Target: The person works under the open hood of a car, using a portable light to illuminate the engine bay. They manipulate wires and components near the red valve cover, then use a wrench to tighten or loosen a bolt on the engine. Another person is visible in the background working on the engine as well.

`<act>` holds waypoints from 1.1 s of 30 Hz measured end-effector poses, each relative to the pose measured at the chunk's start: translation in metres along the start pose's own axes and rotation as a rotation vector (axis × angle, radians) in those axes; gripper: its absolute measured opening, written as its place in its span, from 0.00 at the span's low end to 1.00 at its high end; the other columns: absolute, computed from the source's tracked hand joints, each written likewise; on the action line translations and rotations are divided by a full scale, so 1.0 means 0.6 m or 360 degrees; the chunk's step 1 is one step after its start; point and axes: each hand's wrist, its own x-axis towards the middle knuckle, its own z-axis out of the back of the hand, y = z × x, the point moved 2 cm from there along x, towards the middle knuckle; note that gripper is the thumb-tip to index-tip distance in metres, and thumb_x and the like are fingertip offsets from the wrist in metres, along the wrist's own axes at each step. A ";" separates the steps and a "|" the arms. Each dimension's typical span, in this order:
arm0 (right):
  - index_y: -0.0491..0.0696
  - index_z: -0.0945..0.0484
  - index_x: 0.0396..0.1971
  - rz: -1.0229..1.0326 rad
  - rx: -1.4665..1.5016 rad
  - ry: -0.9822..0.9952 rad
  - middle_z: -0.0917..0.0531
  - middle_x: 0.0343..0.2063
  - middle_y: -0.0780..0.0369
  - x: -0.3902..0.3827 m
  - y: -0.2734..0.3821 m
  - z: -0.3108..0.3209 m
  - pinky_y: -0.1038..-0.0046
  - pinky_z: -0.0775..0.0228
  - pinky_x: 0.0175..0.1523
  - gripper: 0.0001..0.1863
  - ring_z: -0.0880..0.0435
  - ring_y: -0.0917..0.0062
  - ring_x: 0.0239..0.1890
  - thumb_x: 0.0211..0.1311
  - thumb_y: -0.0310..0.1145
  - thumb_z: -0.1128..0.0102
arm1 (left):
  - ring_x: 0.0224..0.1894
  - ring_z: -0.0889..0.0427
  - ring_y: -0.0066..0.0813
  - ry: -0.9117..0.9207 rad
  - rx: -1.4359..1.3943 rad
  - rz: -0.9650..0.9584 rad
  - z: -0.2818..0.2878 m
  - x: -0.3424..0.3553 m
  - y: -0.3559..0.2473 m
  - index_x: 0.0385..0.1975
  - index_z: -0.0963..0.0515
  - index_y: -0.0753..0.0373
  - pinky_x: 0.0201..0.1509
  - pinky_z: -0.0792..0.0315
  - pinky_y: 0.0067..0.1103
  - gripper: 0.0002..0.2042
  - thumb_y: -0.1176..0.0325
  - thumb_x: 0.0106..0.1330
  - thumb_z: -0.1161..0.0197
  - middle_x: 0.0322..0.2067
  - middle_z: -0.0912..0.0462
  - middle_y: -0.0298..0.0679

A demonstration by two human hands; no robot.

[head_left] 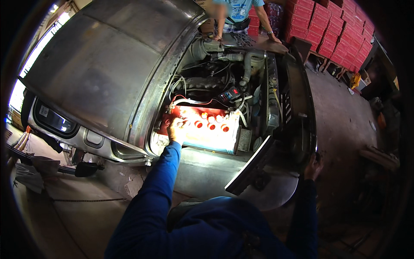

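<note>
My left hand, in a blue sleeve, has closed fingertips at the left part of a red-topped vehicle battery, where glare hides what they hold. Open round cell holes and loose caps show on its top. A small meter with a red display lies behind it, among wires. A flat rectangular lamp panel stands tilted at the front right of the battery, which is brightly lit. My right hand is closed around the dark front edge of the vehicle, at the right.
A bare-metal hood fills the upper left. A person in a light-blue shirt leans with both hands on the far fender. Red boxes are stacked behind, right. Concrete floor runs along the vehicle's front.
</note>
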 end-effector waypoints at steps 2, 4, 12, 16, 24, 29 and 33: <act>0.42 0.22 0.60 0.0021 0.0072 0.0052 0.23 0.60 0.45 0.000 0.002 0.003 0.55 0.42 0.71 0.30 0.30 0.50 0.65 0.75 0.53 0.48 | 0.37 0.18 0.18 0.0018 -0.0123 -0.0053 -0.002 -0.007 -0.004 0.33 0.21 0.63 0.41 0.20 0.19 0.11 0.82 0.56 0.25 0.31 0.16 0.33; 0.41 0.22 0.59 0.0029 0.0083 0.0075 0.23 0.60 0.45 0.001 0.004 0.005 0.55 0.43 0.72 0.30 0.30 0.50 0.66 0.75 0.53 0.48 | 0.36 0.19 0.18 0.0116 -0.0331 -0.0194 -0.007 -0.010 -0.010 0.33 0.21 0.63 0.41 0.20 0.18 0.11 0.83 0.56 0.25 0.31 0.16 0.32; 0.42 0.21 0.53 0.0171 0.0096 -0.0056 0.19 0.50 0.47 0.001 0.013 0.008 0.53 0.37 0.62 0.26 0.25 0.48 0.56 0.73 0.50 0.46 | 0.41 0.13 0.23 0.0035 -0.0467 -0.0044 -0.018 -0.011 0.025 0.37 0.18 0.66 0.41 0.19 0.23 0.08 0.77 0.60 0.27 0.38 0.12 0.39; 0.41 0.21 0.54 0.0142 0.0146 -0.0071 0.20 0.52 0.46 -0.003 0.008 0.002 0.53 0.37 0.63 0.26 0.25 0.47 0.56 0.73 0.51 0.46 | 0.43 0.14 0.28 0.0195 -0.0420 0.0087 -0.019 0.008 0.036 0.40 0.21 0.66 0.48 0.17 0.25 0.11 0.84 0.58 0.31 0.40 0.15 0.40; 0.42 0.21 0.54 0.0029 0.0239 -0.0051 0.20 0.51 0.47 0.004 -0.006 -0.008 0.53 0.37 0.63 0.26 0.26 0.48 0.57 0.75 0.51 0.48 | 0.38 0.21 0.24 0.0206 -0.0315 -0.0039 -0.014 -0.016 -0.021 0.45 0.25 0.58 0.44 0.19 0.24 0.15 0.80 0.60 0.32 0.40 0.20 0.38; 0.43 0.20 0.50 0.0092 0.0241 -0.0025 0.19 0.47 0.50 -0.002 0.010 0.005 0.55 0.36 0.62 0.23 0.25 0.52 0.54 0.75 0.50 0.47 | 0.41 0.14 0.31 0.0299 0.0657 -0.0341 0.001 0.009 -0.052 0.43 0.18 0.62 0.43 0.19 0.27 0.13 0.73 0.59 0.27 0.35 0.13 0.39; 0.43 0.19 0.48 0.0088 0.0205 -0.0053 0.19 0.47 0.51 -0.001 0.003 0.000 0.55 0.36 0.62 0.21 0.25 0.52 0.54 0.74 0.48 0.45 | 0.41 0.11 0.40 0.0435 0.0658 -0.0203 0.004 0.036 -0.062 0.38 0.15 0.58 0.42 0.19 0.33 0.10 0.64 0.60 0.26 0.38 0.11 0.43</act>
